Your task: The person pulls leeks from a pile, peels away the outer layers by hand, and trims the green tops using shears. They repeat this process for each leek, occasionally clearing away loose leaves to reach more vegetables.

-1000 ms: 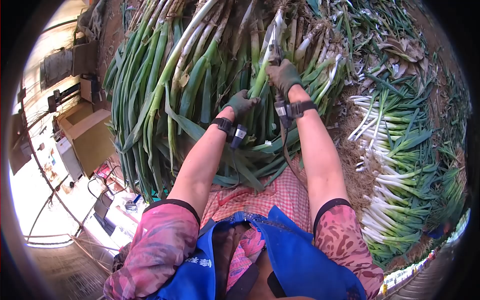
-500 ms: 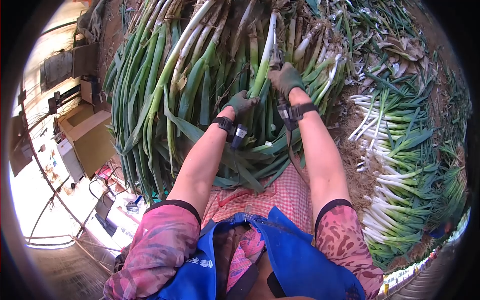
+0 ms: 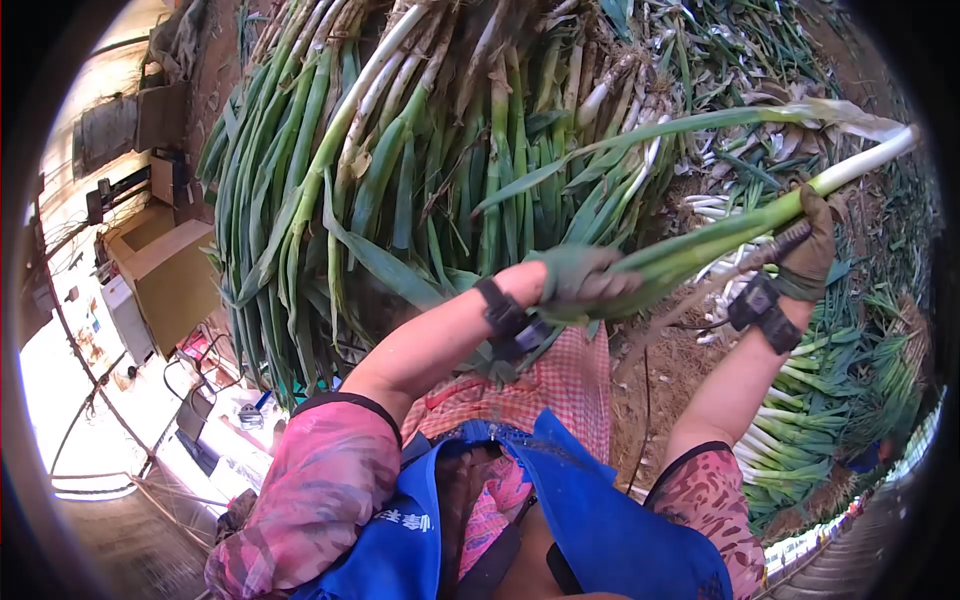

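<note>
While the heap (image 3: 290, 170) stays put, one green onion (image 3: 865, 165) has swung off it, singled out with room around. It slants in midair, white end reaching over the laid-out row (image 3: 800, 425). Right hand (image 3: 812, 250) closed round the stem just below the white, a dark tool (image 3: 790, 243), perhaps a nozzle, alongside. Left hand (image 3: 585, 278), blurred, wrapped about the leaves. White shank bright, smooth; greens long, flat; one outer leaf splayed loose, papery near its base.
</note>
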A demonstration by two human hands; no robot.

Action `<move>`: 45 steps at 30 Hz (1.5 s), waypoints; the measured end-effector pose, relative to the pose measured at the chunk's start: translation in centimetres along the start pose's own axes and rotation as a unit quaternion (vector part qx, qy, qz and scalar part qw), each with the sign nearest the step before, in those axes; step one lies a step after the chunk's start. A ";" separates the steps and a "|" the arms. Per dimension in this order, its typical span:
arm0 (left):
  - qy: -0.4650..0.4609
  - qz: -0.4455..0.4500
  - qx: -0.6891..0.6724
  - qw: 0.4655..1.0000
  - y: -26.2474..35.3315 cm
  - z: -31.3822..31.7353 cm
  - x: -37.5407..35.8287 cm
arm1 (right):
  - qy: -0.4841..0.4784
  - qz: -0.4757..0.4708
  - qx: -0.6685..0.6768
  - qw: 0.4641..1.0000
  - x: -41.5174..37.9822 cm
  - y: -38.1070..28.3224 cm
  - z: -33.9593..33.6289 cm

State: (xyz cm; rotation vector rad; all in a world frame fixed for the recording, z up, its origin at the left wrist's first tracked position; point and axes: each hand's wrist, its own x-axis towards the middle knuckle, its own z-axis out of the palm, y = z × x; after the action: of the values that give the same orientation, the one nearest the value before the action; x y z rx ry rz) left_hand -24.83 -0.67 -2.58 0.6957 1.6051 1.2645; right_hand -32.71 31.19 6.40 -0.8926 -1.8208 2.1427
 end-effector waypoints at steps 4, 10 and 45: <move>-0.151 -0.080 -0.268 0.948 3.4 3.8 -6.5 | -0.157 0.133 -0.052 0.977 4.0 4.6 -0.9; 0.264 -0.235 0.252 0.901 3.9 -7.8 -9.7 | -0.090 0.180 -0.480 0.854 -1.5 23.6 6.1; 0.184 -0.385 -0.344 0.836 -5.6 -10.3 -12.0 | -0.367 0.296 -0.256 0.844 -27.9 12.8 11.2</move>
State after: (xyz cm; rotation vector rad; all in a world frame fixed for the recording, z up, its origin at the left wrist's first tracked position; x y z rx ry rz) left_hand -28.84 -16.90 -3.75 -0.6398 1.3306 1.2389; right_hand -13.58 4.78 3.89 -0.8769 -2.9183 2.6594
